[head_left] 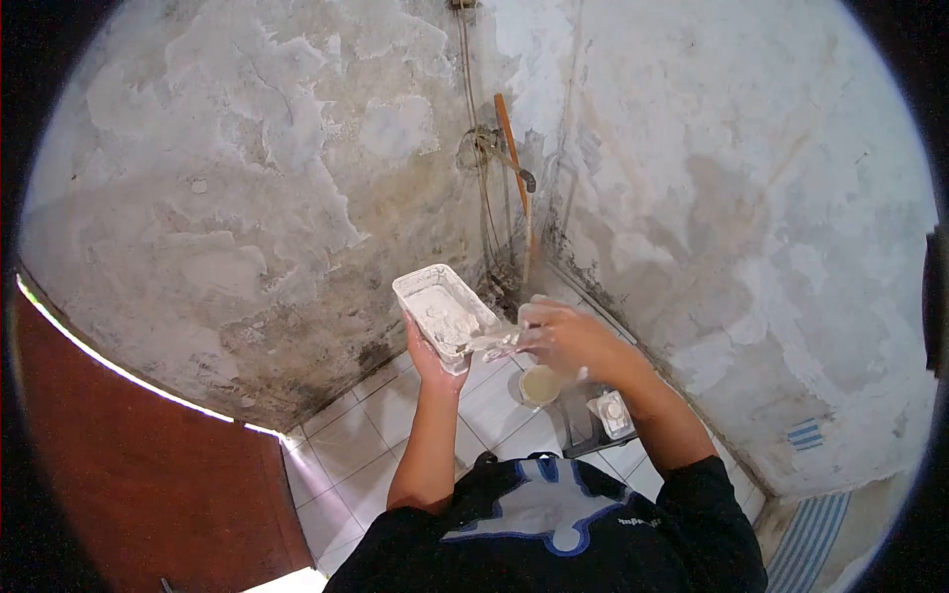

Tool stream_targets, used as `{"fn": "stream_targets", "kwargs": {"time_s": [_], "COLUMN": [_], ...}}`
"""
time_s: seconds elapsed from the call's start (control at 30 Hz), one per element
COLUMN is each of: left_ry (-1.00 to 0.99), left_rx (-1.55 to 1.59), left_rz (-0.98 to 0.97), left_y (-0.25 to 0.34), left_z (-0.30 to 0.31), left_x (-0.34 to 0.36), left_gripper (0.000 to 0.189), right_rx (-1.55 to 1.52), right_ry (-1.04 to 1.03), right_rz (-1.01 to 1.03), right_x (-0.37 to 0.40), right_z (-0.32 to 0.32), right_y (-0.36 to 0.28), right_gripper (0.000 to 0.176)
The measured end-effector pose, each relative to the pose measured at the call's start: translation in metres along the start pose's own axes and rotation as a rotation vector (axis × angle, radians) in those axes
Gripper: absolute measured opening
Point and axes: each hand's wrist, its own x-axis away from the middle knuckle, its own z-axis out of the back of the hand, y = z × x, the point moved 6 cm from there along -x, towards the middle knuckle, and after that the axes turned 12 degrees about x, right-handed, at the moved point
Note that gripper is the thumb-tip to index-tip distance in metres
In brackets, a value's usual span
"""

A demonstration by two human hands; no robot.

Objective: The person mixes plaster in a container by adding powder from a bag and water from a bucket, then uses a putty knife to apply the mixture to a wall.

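Observation:
My left hand [431, 358] is wrapped round the lower side of a white rectangular plastic tub [403, 290], which is tilted. Inside lies a white paste [442, 314] like wall putty, some of it heaped toward the near end. Over the tub's near right corner is a flat tool smeared with paste, seemingly a putty knife [490, 342]. Its handle end goes into my right hand [561, 338], whose fingers are closed and slightly blurred. White smears show on both hands.
Two patchy, stained walls [247, 148] meet in a corner with a tap [528, 182] and an orange stick [507, 138]. Below my right arm are a round container [540, 386] and a white package [613, 415] on a dark stool [581, 447]. A brown door [138, 445] stands left.

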Motion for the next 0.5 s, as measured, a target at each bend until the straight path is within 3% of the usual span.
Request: {"fn": "stream_targets", "kwargs": {"time_s": [0.23,0.3,0.4,0.5], "left_ry": [-0.008,-0.008,-0.010,-0.011], "left_rx": [0.030,0.022,-0.010,-0.093], "left_rz": [0.077,0.078,0.076,0.088], "left_y": [-0.004,-0.006,-0.007,-0.002], "left_z": [-0.006,-0.006,-0.009,-0.014], "left_x": [0.009,0.010,0.011,0.014], "left_gripper": [0.057,0.057,0.058,0.059], "right_rx": [-0.475,-0.683,-0.575,-0.532], "right_ry": [0.379,0.337,0.503,0.413], "right_rz": [-0.298,-0.621,-0.590,-0.680], "right_x": [-0.008,-0.009,-0.010,-0.008], "right_z": [0.013,-0.003,-0.019,-0.021], "right_y": [0.034,0.047,0.059,0.063], "right_gripper": [0.019,0.024,0.028,0.030]}}
